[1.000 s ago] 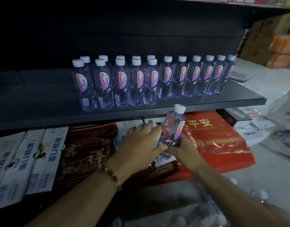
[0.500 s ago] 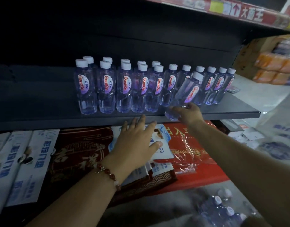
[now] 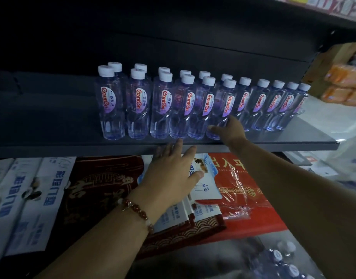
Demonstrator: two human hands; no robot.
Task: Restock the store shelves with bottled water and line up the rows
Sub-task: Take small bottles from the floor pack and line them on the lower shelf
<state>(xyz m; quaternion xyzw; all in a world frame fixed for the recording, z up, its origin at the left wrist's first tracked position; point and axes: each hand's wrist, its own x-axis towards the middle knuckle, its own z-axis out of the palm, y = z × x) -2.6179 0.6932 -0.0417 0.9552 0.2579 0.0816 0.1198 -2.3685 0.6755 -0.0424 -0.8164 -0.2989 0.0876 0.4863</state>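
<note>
Dim dark shelf, bottles in two rows. Right hand wraps the sixth front bottle low down, upright at its 11 o'clock; grip probably loosening, hard to tell. Left hand spread, empty, below shelf edge, farther.

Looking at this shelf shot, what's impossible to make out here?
- Head view: base of the front bottle, hidden behind the right hand, so the grip is unclear.
- Back-row bottles: only caps show behind the front row.
- Shelf depth: lost in darkness.
- Loose bottles on the floor: blurred and cut off by the bottom edge.
- Small print on the boxes below: too blurred.
</note>
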